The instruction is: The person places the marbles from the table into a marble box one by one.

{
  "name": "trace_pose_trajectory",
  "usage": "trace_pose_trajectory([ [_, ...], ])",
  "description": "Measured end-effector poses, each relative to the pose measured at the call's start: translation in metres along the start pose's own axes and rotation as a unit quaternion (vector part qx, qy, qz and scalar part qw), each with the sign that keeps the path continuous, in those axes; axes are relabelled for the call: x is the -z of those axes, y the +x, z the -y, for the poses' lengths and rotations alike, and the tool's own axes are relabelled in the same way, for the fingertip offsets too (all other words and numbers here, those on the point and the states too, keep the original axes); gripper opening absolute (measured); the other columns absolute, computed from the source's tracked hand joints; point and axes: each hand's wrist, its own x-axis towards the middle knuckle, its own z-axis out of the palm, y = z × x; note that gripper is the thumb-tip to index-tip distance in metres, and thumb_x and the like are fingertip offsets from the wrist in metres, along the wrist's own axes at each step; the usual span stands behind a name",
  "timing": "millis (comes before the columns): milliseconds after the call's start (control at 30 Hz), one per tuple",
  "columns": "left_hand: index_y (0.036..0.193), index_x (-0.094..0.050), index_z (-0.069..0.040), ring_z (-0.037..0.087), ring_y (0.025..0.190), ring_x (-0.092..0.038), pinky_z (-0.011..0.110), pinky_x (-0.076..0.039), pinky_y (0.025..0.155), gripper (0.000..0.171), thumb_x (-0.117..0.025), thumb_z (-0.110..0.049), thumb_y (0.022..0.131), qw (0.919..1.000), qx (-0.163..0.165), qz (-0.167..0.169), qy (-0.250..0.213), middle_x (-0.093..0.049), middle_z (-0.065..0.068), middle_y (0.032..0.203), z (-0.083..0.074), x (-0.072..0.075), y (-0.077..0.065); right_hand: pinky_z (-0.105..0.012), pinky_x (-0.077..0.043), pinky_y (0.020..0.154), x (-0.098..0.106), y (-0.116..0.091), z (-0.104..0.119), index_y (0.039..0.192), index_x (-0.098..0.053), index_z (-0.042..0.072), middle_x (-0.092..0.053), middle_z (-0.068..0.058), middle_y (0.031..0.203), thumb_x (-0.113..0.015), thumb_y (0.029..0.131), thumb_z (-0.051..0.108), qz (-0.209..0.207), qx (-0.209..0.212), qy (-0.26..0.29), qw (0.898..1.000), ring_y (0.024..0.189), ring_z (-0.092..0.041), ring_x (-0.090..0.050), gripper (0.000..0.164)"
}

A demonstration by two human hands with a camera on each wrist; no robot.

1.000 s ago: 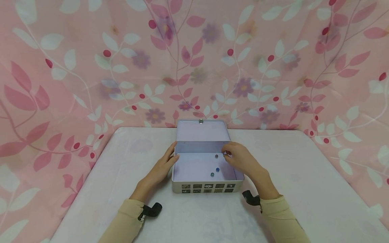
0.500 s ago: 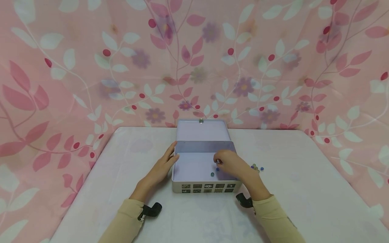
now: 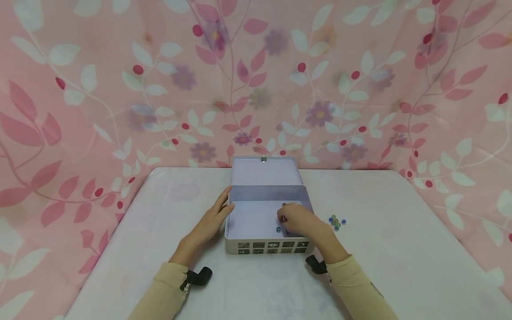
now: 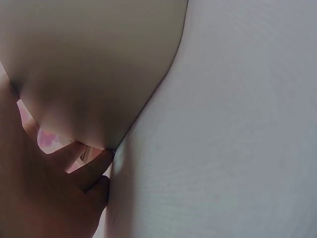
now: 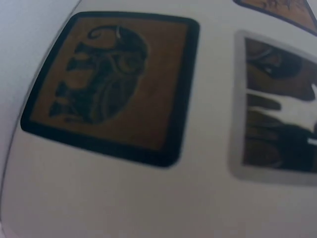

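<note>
A pale tin box (image 3: 253,222) stands with its lid (image 3: 266,171) tipped back. My left hand (image 3: 209,224) holds the box's left wall, the thumb over the rim and the fingers along the outside; the left wrist view shows those fingers (image 4: 91,171) against the wall. Inside the box, at the right, my right hand (image 3: 300,219) has its fingers curled down, a small dark bit of a marble showing at the fingertips. A green glass marble (image 3: 278,229) lies on the box floor just in front of them. My right hand covers that corner of the floor.
Several blue and green glass marbles (image 3: 335,222) lie in a loose group on the white tabletop (image 3: 392,249), right of the box. Dark square pictures (image 5: 106,89) decorate the box's outside. A pink floral curtain (image 3: 256,89) hangs behind the table.
My right hand has moved from the box's back right corner toward the front left, over where a blue marble lay. The marble group on the table has come into sight. My left hand stays put.
</note>
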Motion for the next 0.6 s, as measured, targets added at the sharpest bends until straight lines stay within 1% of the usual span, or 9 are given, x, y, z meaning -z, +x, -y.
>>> trace_pose_trajectory([
  [133, 0.157, -0.011, -0.048, 0.024, 0.154, -0.021, 0.059, -0.023, 0.121, 0.067, -0.042, -0.063, 0.099, 1.0, 0.0, 0.001, -0.001, -0.016, -0.013, 0.166, 0.0004, 0.0001, -0.0001, -0.034, -0.051, 0.067, 0.0009, -0.0007, 0.0008, 0.085, -0.073, 0.009, -0.072, -0.003, 0.086, -0.07, 0.086, 0.001, 0.004, 0.001, 0.0, 1.0, 0.071, -0.013, -0.056, 0.009],
  [267, 0.158, -0.011, -0.045, 0.027, 0.154, -0.021, 0.06, -0.023, 0.121, 0.068, -0.041, -0.063, 0.099, 1.0, -0.005, 0.001, 0.001, -0.016, -0.01, 0.166, 0.0006, 0.0001, 0.0, -0.034, -0.051, 0.068, 0.0007, -0.0005, 0.0007, 0.085, -0.073, 0.009, -0.072, -0.003, 0.086, -0.07, 0.087, 0.001, 0.009, -0.002, -0.003, 1.0, 0.071, -0.014, -0.055, 0.009],
  [367, 0.158, -0.011, -0.045, 0.027, 0.154, -0.021, 0.059, -0.023, 0.121, 0.069, -0.041, -0.065, 0.099, 1.0, -0.003, 0.0, 0.0, -0.017, -0.009, 0.167, 0.0004, 0.0002, -0.0001, -0.034, -0.052, 0.07, 0.0002, 0.0, 0.0005, 0.086, -0.074, 0.009, -0.072, -0.003, 0.087, -0.069, 0.088, 0.002, 0.011, -0.005, -0.005, 1.0, 0.073, -0.014, -0.055, 0.009],
  [500, 0.157, -0.011, -0.047, 0.025, 0.154, -0.022, 0.059, -0.023, 0.121, 0.068, -0.041, -0.065, 0.099, 1.0, 0.001, 0.0, 0.002, -0.018, -0.009, 0.166, 0.0005, 0.0003, 0.0, -0.035, -0.053, 0.074, -0.0002, 0.0009, -0.0004, 0.087, -0.074, 0.01, -0.071, -0.002, 0.088, -0.068, 0.089, 0.003, 0.007, -0.007, 0.0, 1.0, 0.076, -0.014, -0.056, 0.009],
  [600, 0.157, -0.011, -0.047, 0.026, 0.154, -0.023, 0.059, -0.023, 0.121, 0.068, -0.041, -0.064, 0.099, 1.0, 0.001, 0.0, 0.005, -0.019, -0.007, 0.166, 0.0007, 0.0002, 0.0005, -0.035, -0.053, 0.075, -0.0002, 0.0013, -0.0013, 0.088, -0.074, 0.01, -0.07, -0.001, 0.087, -0.069, 0.089, 0.005, -0.001, -0.008, 0.008, 1.0, 0.077, -0.013, -0.057, 0.008],
])
